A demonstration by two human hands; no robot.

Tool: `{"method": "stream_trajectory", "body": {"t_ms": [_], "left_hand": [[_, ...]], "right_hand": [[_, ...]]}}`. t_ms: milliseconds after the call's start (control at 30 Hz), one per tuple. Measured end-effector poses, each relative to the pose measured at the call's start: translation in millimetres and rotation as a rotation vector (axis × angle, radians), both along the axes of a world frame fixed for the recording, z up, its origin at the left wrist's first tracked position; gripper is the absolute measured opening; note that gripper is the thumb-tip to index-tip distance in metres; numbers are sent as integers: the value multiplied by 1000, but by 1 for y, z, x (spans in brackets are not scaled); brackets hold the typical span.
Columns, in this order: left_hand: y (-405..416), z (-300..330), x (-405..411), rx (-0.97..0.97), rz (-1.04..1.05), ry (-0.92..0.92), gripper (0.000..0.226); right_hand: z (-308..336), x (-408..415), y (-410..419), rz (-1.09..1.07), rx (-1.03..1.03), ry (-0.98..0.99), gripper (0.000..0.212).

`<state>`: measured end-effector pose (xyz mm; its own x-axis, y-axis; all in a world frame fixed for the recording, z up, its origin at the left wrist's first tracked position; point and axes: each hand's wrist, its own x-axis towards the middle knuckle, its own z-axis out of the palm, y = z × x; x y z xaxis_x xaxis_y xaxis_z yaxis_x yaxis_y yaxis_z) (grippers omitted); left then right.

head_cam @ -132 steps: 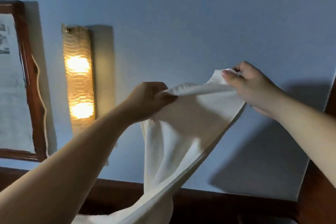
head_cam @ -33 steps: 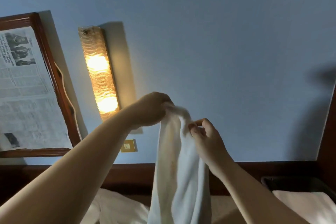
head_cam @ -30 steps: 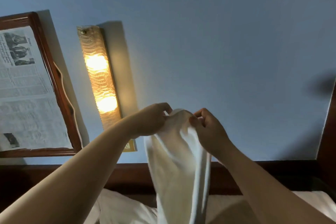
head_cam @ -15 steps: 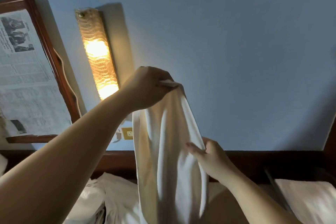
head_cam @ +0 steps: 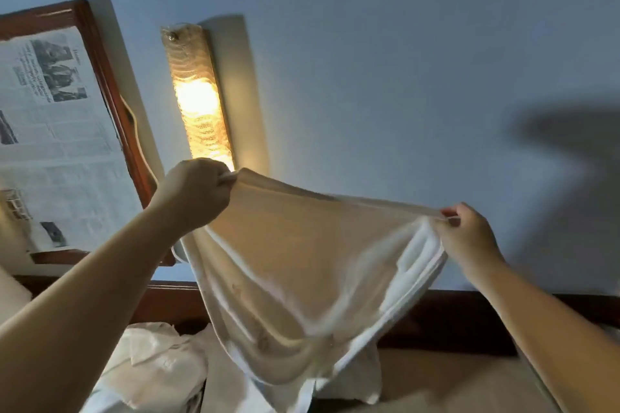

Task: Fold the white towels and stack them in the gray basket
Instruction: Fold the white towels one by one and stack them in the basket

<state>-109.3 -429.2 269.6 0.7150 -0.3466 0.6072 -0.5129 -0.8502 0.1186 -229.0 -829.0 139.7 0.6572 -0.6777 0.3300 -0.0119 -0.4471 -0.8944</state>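
Fingers (head_cam: 225, 178) of both hands pinch the white towel (head_cam: 302, 265) spread between them

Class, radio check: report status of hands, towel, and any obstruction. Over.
Left hand and right hand each pinch a top corner. White towel stretched between them, sagging mid-air. More white cloth heaped below; gray basket not seen. Over.

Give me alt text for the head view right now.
Two bare hands stretch a white towel in the air, left hand and right hand each gripping a top corner. Behind: a blue wall, lit wall lamp, framed newspaper; crumpled towels below.
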Motion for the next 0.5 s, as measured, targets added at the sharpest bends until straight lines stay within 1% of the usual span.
{"method": "stream_trajectory", "body": {"t_ms": [67,133,200,233,300,333,367,433,500], "left_hand": [[-2,-5,-4,-50,13,84,24],[-16,-3,-14,-116,-62,180,41],[-36,5,-26,-178,-176,233,39],[-47,12,-32,-190,-221,235,42],[-70,21,-44,-171,-265,183,69],[-81,24,-49,-154,-262,137,77],[-90,25,-51,-139,-252,91,79],[-106,25,-54,-129,-242,14,70],[-116,21,-51,-141,-262,-12,63]], "right_hand": [[58,3,-2,45,-76,-106,12],[111,6,13,90,-176,-185,12],[149,9,38,168,-282,-207,11],[162,11,50,212,-331,-199,11],[176,13,70,282,-397,-157,13],[179,13,77,306,-408,-129,12],[179,12,83,327,-410,-103,11],[177,9,89,363,-399,-74,10],[174,6,90,382,-378,-76,12]]}}
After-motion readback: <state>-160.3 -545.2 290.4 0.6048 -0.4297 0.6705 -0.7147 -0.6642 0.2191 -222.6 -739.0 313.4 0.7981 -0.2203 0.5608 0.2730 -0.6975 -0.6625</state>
